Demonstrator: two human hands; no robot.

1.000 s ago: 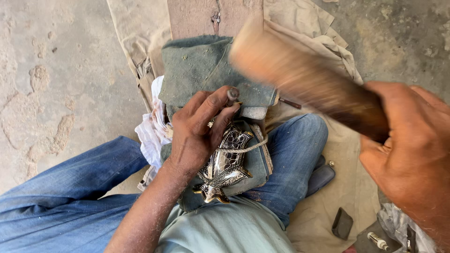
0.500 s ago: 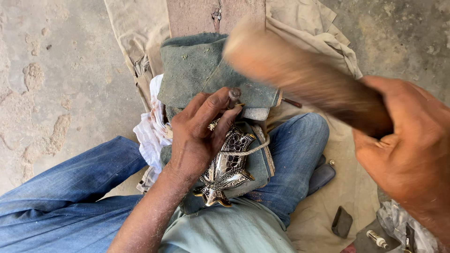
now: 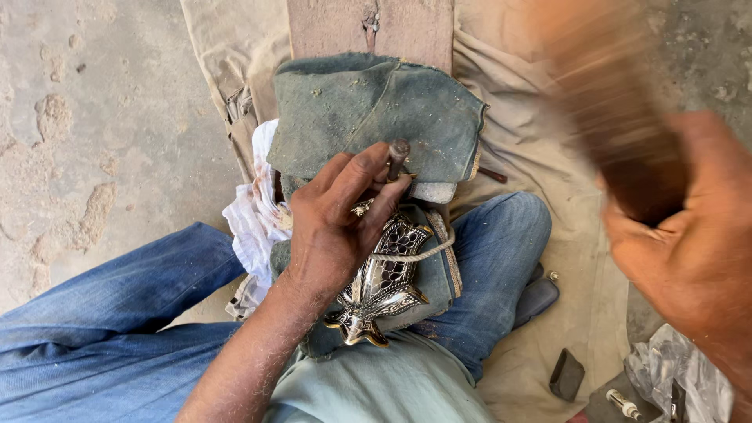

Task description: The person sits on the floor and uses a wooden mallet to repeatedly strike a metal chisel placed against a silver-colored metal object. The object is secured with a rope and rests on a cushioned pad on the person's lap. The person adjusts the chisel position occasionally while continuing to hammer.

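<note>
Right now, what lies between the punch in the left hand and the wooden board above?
In the head view, a folded grey-green cloth lies between the punch and the wooden board.

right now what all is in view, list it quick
punch: one, dark metal, pinched upright in the left hand
ornament: one, silver and black, on the lap under the left hand
mallet: one, brown wood, blurred, in the right hand
green cloth: one, over the board and lap
board: one, wooden, top centre
white rag: one, beside the left wrist
tan sheet: one, on the floor
dark block: one, lower right
jeans: blue, legs folded
left hand: grip shut on punch
right hand: grip shut on mallet
</note>
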